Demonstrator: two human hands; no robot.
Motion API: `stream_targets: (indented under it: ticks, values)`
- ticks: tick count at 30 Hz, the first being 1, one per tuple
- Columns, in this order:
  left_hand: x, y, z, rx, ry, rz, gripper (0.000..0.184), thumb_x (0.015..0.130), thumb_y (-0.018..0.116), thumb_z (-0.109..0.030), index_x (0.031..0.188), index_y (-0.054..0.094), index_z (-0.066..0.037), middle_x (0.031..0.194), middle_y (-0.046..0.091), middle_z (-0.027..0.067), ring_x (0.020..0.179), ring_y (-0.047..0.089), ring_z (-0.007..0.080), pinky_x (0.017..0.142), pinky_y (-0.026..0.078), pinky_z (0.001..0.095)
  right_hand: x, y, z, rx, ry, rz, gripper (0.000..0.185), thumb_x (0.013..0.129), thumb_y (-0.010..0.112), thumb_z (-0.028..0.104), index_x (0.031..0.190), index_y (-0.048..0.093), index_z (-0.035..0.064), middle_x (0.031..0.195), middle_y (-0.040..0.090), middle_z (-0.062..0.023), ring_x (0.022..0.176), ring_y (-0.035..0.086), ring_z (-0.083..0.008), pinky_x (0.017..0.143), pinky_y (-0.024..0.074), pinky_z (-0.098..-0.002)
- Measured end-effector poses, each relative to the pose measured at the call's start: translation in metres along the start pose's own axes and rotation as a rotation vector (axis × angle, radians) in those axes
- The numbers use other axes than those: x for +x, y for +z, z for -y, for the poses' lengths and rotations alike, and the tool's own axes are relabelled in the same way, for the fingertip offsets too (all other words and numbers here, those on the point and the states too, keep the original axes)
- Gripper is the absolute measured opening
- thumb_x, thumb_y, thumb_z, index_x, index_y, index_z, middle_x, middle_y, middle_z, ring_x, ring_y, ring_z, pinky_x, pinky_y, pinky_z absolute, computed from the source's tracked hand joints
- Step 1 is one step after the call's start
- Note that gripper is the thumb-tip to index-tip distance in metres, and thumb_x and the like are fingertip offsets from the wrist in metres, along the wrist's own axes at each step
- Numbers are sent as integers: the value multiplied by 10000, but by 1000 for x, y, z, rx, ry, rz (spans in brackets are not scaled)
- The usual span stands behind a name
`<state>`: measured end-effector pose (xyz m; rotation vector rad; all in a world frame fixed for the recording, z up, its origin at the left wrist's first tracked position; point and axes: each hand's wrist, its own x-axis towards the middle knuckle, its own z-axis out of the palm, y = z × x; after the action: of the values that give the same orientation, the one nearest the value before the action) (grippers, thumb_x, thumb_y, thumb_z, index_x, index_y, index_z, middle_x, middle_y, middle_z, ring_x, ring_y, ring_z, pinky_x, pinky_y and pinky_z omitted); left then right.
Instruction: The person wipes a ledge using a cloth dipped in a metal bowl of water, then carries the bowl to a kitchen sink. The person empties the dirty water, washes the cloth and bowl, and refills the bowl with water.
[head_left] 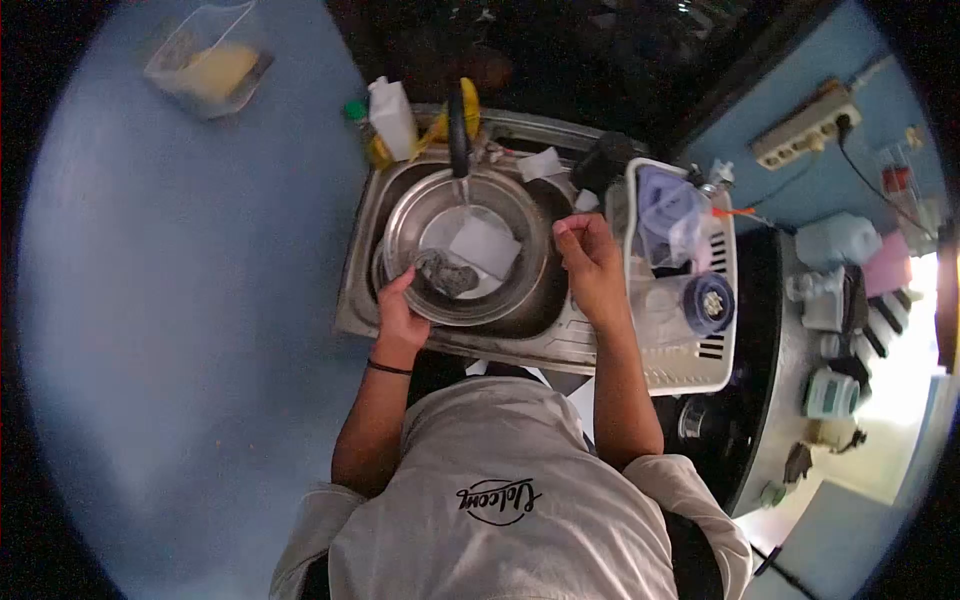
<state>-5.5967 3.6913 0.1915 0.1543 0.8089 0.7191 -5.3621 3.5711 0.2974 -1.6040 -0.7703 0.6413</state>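
Note:
A round steel bowl (398,232) sits in the sink (352,292). My left hand (402,318) grips its near left rim, thumb on the inside edge. In the bowl lie a grey scouring pad (447,273) and a pale, flat, squarish piece (484,246) whose kind I cannot make out. Above them the black faucet (459,130) lets a thin stream fall into the bowl. My right hand (594,262) is raised just right of the bowl, apart from its rim. Its fingers are curled against the thumb, and what they may hold is hidden.
A white dish rack (690,376) with plastic containers stands to the right. Behind the sink are a white bottle (392,118), a green-capped bottle (357,115), a yellow item (437,130) and a dark cup (604,160). A power strip (806,127) hangs on the right wall.

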Motion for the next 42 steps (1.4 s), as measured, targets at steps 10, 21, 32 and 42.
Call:
stream_targets:
  ticks: [10,21,32,42]
  values:
    - [1,-24,-11,11,13,-8,392,955,490,-222,1256,541,24,1249,603,165,1156,566,323,1052,403,473,-4,30,-60,7,489,313,810,847,669,526,1396,396,-2,1262,559,-158,1027,563,-224,904,440,-367]
    - [6,-34,-19,27,-135,44,317,923,565,-171,1200,586,-17,1196,633,114,1096,599,275,1002,444,426,-23,53,-117,280,517,188,572,897,658,334,1317,490,-16,1203,616,-134,1064,585,-249,940,437,-359]
    - [6,-14,-21,25,-150,216,305,924,592,-231,1178,607,-62,1146,657,65,1054,618,222,942,473,379,-34,62,-64,243,478,-64,506,888,644,264,1288,510,-15,1203,609,-119,1109,553,-241,986,391,-355]
    - [19,-44,-8,16,-77,134,239,772,592,-139,968,661,-20,968,690,90,910,646,247,880,490,367,-19,70,-96,159,418,-153,541,910,639,298,1327,480,-9,1253,570,-140,1138,534,-243,995,389,-351]
